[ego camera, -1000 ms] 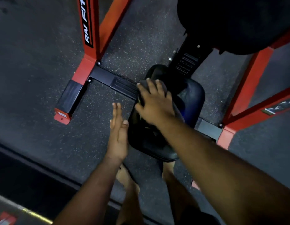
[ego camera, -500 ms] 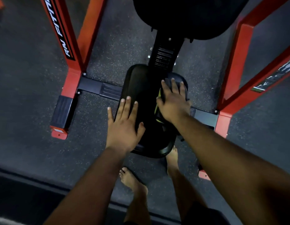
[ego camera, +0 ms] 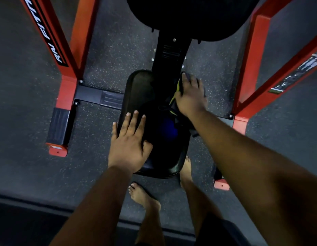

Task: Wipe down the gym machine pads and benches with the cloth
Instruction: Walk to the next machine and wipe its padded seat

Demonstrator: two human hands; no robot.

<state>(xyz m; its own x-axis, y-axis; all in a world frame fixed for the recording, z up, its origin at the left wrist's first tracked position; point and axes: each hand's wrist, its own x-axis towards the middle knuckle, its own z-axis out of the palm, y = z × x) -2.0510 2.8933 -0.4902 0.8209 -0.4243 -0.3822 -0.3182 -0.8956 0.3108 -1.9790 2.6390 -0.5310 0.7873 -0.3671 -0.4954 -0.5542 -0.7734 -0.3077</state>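
A black seat pad [ego camera: 141, 96] of a red gym machine lies below me in the head view. My left hand [ego camera: 130, 144] rests flat on the pad's near left part, fingers straight. My right hand [ego camera: 190, 96] presses a dark cloth with yellow-green trim [ego camera: 173, 105] onto the pad's far right side; the hand covers most of the cloth. A larger black back pad [ego camera: 186, 16] sits at the top of the view, joined to the seat by a black post [ego camera: 170, 54].
Red frame posts rise at the left [ego camera: 68, 55] and right [ego camera: 255, 68], joined by a black floor bar [ego camera: 99, 96]. Red feet [ego camera: 58, 150] stick out on the speckled rubber floor. My bare feet [ego camera: 145, 196] stand just in front of the seat.
My right hand has slid the cloth from the pad's left side across to its far right. My left hand has come down flat onto the pad.
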